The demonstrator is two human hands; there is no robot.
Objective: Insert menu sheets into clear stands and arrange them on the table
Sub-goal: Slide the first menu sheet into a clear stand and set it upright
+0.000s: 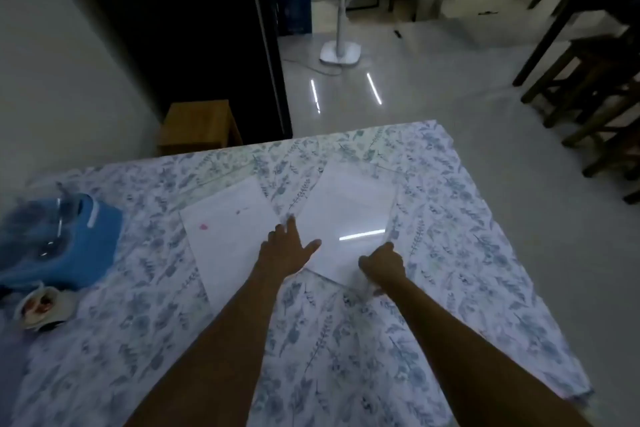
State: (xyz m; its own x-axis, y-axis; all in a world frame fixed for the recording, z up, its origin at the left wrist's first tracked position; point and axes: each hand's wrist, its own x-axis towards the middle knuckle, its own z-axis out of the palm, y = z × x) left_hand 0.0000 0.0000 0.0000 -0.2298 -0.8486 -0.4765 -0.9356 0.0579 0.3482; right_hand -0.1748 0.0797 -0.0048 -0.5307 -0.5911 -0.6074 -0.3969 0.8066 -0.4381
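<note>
The clear stand (349, 218) lies flat on the bench (450, 253), right of a menu sheet (225, 236). My left grip (287, 250) presses spread-fingered on its left edge; my right grip (382, 265) pinches its near corner.

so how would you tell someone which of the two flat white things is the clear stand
Start at the table with the floral cloth; two pale rectangles lie side by side in its middle. The clear stand is the one on the right, with the left hand and right hand at its near corners. Unlike the matte menu sheet with its pink mark, it is glossy and reflects a bright strip of light.
</note>
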